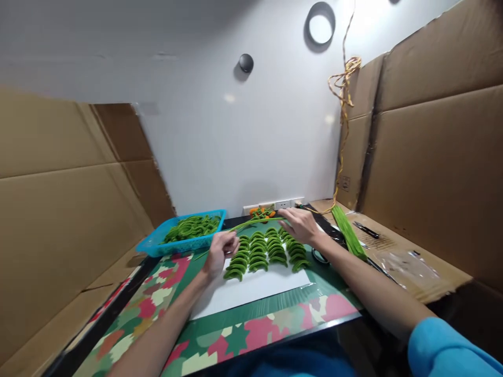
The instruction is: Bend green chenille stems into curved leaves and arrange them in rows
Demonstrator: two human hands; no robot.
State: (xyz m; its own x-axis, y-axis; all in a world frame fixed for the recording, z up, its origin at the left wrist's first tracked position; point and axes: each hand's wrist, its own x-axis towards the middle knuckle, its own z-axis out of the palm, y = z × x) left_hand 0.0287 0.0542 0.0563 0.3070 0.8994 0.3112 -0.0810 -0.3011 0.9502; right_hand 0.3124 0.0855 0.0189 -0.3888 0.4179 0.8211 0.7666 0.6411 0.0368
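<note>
My left hand (220, 254) is closed around one end of a long green pipe cleaner (255, 222) that stretches across to my right hand (301, 225), whose fingers pinch its other end. Both hands hover just above several rows of bent green pipe-cleaner pieces (265, 251). Those pieces lie on a white sheet (255, 288), which rests on a green cutting mat (271, 314).
A blue tray (157, 243) of more green pieces stands at the back left. A bundle of straight green pipe cleaners (348, 233) lies at the right, with scissors (366, 229) beyond it. Orange pieces (262, 212) sit by the wall. Cardboard walls enclose both sides.
</note>
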